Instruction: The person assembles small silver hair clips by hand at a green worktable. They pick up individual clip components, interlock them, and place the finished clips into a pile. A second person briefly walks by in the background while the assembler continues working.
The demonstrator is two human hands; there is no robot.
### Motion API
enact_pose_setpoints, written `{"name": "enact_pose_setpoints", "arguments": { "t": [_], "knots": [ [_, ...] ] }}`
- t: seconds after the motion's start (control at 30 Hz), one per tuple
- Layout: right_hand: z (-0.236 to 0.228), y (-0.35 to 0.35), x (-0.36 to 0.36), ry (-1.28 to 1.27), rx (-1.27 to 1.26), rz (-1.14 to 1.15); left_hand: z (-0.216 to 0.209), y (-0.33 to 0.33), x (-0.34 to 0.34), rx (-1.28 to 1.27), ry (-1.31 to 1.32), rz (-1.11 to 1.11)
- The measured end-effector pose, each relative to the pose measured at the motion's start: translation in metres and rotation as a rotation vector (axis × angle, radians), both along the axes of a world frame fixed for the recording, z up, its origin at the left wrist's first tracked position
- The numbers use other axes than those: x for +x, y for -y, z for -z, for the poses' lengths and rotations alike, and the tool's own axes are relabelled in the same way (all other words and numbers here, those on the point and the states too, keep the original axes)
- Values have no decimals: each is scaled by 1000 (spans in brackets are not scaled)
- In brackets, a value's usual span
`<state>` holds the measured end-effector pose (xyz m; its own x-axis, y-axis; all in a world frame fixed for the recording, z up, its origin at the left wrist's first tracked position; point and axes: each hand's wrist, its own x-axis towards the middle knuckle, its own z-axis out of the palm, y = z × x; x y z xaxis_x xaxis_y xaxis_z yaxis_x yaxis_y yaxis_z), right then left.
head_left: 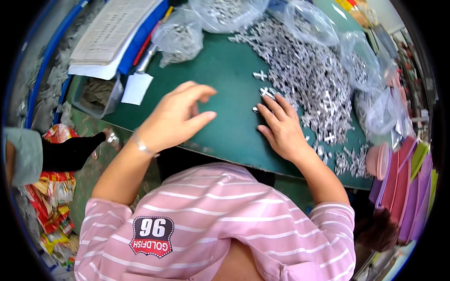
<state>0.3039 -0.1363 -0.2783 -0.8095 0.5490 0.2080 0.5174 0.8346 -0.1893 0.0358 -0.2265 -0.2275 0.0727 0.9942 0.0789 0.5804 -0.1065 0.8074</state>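
1. A green table (225, 140) lies under everything here, with the pile on its right half.
2. The pile (307, 70) is a broad spread of small silvery metal pieces, many of them cross-shaped. These are the things being worked on.
3. A stack of papers (112, 30) lies well to the left of the pile.
4. One clear bag (178, 40) of similar pieces sits left of the pile; another bag (382, 112) slumps along its right side.
5. The left hand (180, 110) hovers left of the pile, well apart from it. Thumb and fingers stand apart, with nothing visible between them.
6. The right hand (283, 124) lies palm down at the pile's left edge, thumb away from the fingers, fingertips over a few pieces. Whether they press on them, I cannot tell. The step in hand looks like parting pieces from the pile.
7. A pink cup (376, 161) stands on the near right side of the pile.
8. A cross piece (260, 75) lies loose just left of the pile. Lifting such a flat thing would call for a careful fingertip pinch.
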Motion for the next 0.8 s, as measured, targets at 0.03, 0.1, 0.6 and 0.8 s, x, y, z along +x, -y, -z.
{"name": "enact_pose_setpoints", "arguments": {
  "t": [0.03, 0.1, 0.6, 0.8],
  "knots": [
    [4, 6, 8, -29, -59, -12, 16, -13, 16, 67, -50, 63],
    [3, 14, 15, -82, -169, -73, 45, -37, 40, 205, -139, 158],
    [20, 3, 20, -214, 5, 332, 67, -69, 82, 413, -183, 171],
    [15, 29, 22, -346, -240, 120, 73, -69, 84, 306, -255, 363]
  ]
}}
